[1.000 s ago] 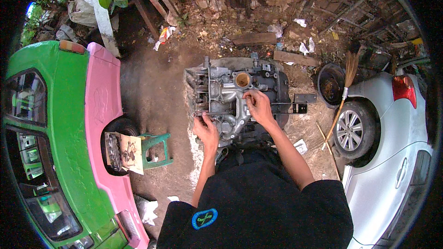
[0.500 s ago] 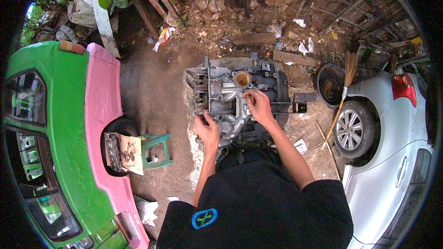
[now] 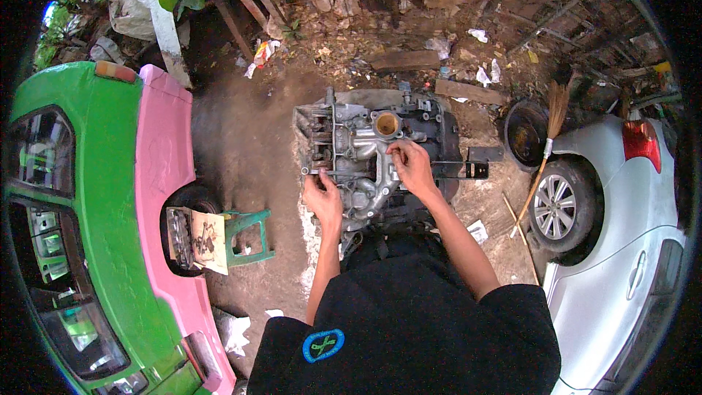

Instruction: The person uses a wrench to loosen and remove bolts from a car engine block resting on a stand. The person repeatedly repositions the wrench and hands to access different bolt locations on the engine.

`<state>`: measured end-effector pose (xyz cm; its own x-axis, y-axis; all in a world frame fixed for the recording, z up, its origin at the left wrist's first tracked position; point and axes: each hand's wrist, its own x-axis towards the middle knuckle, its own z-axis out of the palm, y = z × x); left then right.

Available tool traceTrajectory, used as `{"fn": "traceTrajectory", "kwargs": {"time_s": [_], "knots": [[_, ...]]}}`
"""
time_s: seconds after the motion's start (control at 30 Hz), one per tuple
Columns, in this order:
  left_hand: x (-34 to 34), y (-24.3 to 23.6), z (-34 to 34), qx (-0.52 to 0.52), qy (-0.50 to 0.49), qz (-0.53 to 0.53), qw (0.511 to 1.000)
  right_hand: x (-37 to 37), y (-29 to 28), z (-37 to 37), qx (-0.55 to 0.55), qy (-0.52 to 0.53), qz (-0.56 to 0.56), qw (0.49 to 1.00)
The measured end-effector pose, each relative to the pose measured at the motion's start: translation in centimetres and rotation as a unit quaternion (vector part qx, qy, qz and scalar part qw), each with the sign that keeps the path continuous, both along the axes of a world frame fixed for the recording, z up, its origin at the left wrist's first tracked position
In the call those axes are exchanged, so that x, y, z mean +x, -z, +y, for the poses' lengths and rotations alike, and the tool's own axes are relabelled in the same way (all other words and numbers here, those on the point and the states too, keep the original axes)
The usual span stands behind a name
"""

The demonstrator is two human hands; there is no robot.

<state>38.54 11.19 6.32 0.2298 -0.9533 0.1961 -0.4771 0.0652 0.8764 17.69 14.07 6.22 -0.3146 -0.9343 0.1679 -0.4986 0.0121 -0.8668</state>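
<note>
Before me is a grey metal engine [image 3: 344,139] with a cast intake manifold [image 3: 382,175] and a round brown-lined opening [image 3: 386,124] on top. My left hand [image 3: 323,197] is closed at the engine's left side, gripping a thin metal wrench [image 3: 306,171] whose ring end sticks out past my fingers to the left. Its shaft runs right over the engine, and its far end is hard to make out. My right hand [image 3: 413,168] is closed, fingers curled against the manifold just below the round opening. The fingertips' contact is partly hidden.
A green and pink vehicle [image 3: 88,175] stands at left, a silver car [image 3: 621,197] at right. By the pink panel is a green stool [image 3: 248,238] with a metal part [image 3: 180,238] and cardboard beside it. A black tub [image 3: 525,132] and a broom [image 3: 545,150] are at right.
My left hand has moved slightly away from me along the engine's left side, and the wrench's ring end has shifted the same way. My right hand stays at the manifold.
</note>
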Motion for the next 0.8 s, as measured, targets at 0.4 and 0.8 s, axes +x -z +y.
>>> {"fn": "traceTrajectory", "kwargs": {"time_s": [0.4, 0.8], "knots": [[0.3, 0.3, -2.9, 0.037, 0.061, 0.000, 0.997, -0.1, 0.0, 0.0, 0.009, -0.005, 0.010, 1.000], [0.0, -0.3, 1.8, -0.022, 0.002, 0.031, 0.999, -0.2, 0.1, -0.1, -0.003, -0.008, 0.024, 1.000]]}}
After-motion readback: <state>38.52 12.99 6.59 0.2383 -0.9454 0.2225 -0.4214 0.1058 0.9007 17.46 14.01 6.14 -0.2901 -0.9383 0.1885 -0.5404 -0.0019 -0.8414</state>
